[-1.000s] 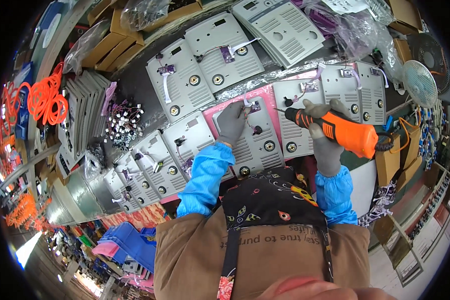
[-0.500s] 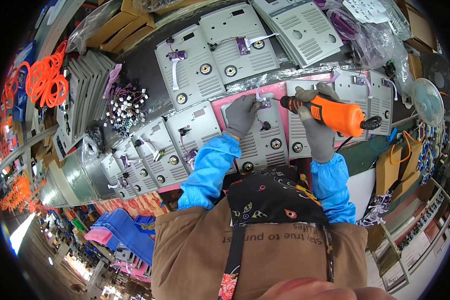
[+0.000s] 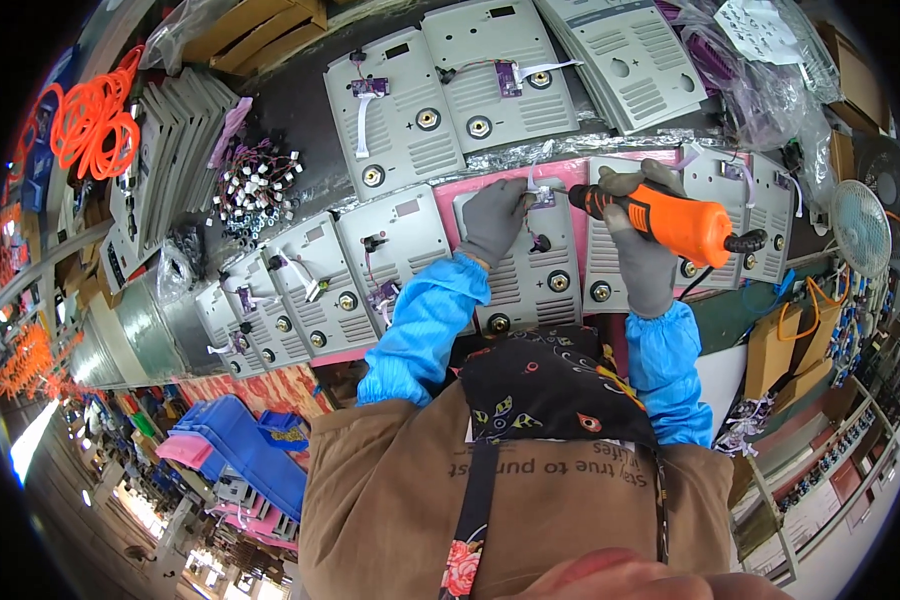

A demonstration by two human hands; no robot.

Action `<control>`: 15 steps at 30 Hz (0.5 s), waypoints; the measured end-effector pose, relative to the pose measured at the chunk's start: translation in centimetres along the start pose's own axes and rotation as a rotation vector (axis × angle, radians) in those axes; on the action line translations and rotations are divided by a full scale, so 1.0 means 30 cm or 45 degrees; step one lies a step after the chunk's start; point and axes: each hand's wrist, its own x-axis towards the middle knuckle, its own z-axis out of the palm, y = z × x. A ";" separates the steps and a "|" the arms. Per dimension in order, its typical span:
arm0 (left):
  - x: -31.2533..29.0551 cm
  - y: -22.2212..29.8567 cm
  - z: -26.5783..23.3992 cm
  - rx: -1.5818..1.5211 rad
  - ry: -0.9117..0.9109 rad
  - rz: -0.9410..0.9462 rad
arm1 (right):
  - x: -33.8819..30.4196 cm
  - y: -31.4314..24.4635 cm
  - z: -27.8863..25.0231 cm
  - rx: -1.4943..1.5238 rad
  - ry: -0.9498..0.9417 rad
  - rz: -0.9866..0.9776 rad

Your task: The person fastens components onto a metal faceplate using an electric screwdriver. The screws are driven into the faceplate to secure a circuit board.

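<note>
My right hand (image 3: 642, 250), in a grey glove, is wrapped round an orange electric screwdriver (image 3: 682, 222). The black nose of the screwdriver points left at a small purple circuit board (image 3: 542, 198) on a grey slotted metal panel (image 3: 526, 278). At the left edge of that board my gloved left hand (image 3: 494, 218) has its fingers pinched together; what lies between the fingertips is hidden. A white ribbon cable (image 3: 533, 175) rises from the board. Below it sits a black plug-like part (image 3: 540, 243) on a short wire, above two round brass-centred fittings.
Similar panels with boards flank this one, such as a left panel (image 3: 402, 235). Two more panels (image 3: 395, 125) lie behind, beside a panel stack (image 3: 625, 65). White connectors on wires (image 3: 260, 190) are heaped left. A fan (image 3: 860, 229) stands at right.
The bench and panels appear slightly shifted in the picture. My right hand still holds the screwdriver, its nose a little nearer the board; my left fingers stay at the board.
</note>
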 end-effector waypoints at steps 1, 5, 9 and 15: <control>-0.001 -0.002 0.003 -0.001 0.002 -0.007 | 0.004 0.001 0.000 -0.001 -0.007 0.003; -0.004 -0.017 0.026 0.044 0.054 0.052 | 0.026 0.008 0.018 -0.187 -0.191 -0.107; -0.008 -0.021 0.040 0.079 0.096 0.058 | 0.047 0.030 0.065 -0.085 -0.282 0.004; -0.003 -0.002 0.029 -0.023 0.073 -0.026 | 0.067 0.045 0.065 -0.161 -0.339 -0.011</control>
